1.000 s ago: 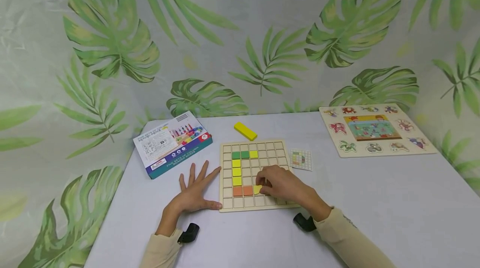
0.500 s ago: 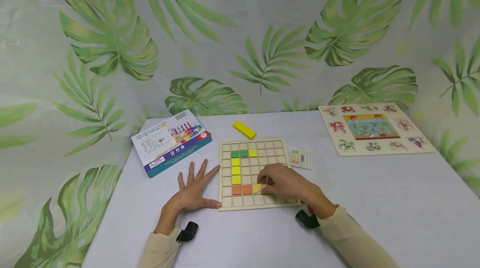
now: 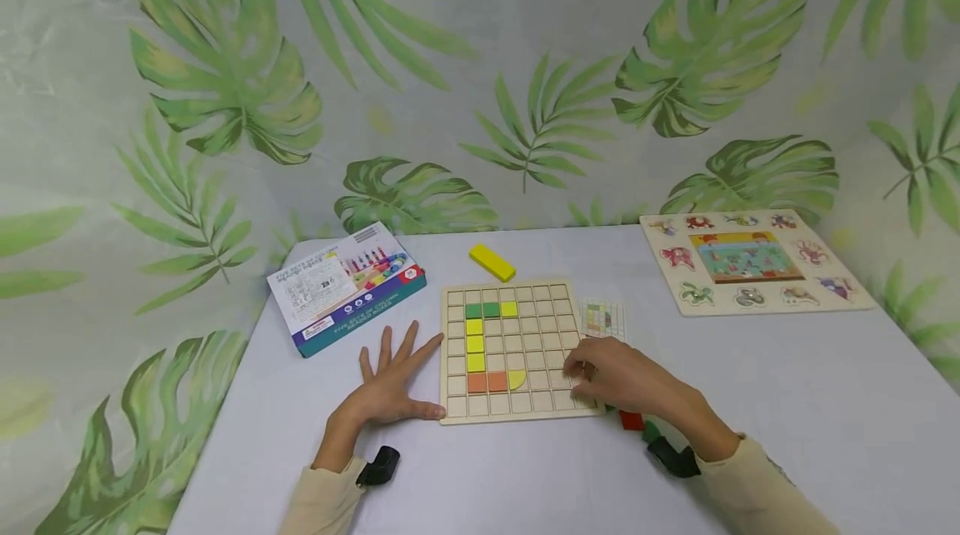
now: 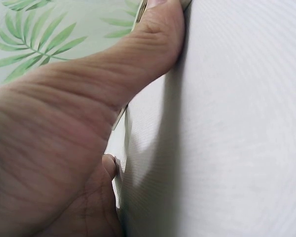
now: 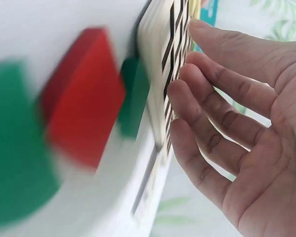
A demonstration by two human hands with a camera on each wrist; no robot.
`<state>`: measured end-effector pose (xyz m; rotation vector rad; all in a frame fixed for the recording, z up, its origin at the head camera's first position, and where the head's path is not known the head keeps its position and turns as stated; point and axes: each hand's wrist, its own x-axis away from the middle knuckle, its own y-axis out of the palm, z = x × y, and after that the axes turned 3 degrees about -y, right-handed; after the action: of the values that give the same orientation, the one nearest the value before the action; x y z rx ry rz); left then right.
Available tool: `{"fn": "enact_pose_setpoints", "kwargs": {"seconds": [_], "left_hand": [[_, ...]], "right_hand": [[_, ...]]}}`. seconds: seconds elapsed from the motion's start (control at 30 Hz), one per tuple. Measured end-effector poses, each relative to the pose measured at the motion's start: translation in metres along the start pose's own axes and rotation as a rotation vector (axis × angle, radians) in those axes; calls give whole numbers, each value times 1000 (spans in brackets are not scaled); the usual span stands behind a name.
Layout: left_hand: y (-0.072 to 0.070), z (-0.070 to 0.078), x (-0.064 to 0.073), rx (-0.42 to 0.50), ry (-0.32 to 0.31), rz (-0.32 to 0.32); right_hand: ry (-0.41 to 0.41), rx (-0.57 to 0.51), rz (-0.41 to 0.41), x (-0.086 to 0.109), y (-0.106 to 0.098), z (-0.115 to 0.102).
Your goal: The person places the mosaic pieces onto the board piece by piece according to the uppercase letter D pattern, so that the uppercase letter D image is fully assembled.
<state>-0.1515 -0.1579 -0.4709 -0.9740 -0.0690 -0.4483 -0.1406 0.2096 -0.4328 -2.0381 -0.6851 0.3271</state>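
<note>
A wooden grid board [image 3: 542,402] lies on the white table. On it, two green squares [image 3: 482,311] and several yellow squares [image 3: 475,343] form a row and a column. Below them sit two orange squares [image 3: 487,382] and a yellow quarter-circle tile [image 3: 517,379]. My left hand [image 3: 393,385] spreads its fingers beside the board, thumb and index fingertips at its left edge. Over the board's right edge hovers my right hand [image 3: 626,377], its fingers loosely bent and holding nothing. Beside it, a red piece [image 5: 86,98] and a green piece [image 5: 19,148] lie on the table, partly hidden in the head view.
Behind the board is a yellow bar [image 3: 492,262]. A small pattern card [image 3: 603,318] lies at its right. A printed box [image 3: 345,285] sits back left, and a sea-animal puzzle board [image 3: 750,264] back right. Leaf-printed cloth [image 3: 420,60] hangs behind.
My right hand has let go of the yellow quarter-circle tile, left lying after the orange squares, and moved right to the board's edge. My left hand has stayed in place.
</note>
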Motion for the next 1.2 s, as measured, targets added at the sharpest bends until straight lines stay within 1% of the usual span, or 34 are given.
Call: {"fn": "enact_pose_setpoints", "kwargs": {"seconds": [0.17, 0.4, 0.57, 0.77, 0.97, 1.1, 1.2], "left_hand": [[1, 0, 2, 1, 2, 7], [2, 0, 0, -20, -4, -5], [2, 0, 0, -13, -12, -5], [1, 0, 1, -6, -10, -3], [2, 0, 2, 0, -10, -13], [2, 0, 1, -5, -16, -19], [2, 1, 0, -9, -15, -16]], "right_hand": [[29, -17, -6, 19, -6, 11], [64, -67, -68, 30, -13, 23], [74, -86, -100, 32, -15, 27], [86, -87, -115, 30, -11, 31], [68, -87, -124, 30, -8, 33], [44, -63, -123, 30, -9, 33], [50, -37, -117, 29, -11, 31]]}}
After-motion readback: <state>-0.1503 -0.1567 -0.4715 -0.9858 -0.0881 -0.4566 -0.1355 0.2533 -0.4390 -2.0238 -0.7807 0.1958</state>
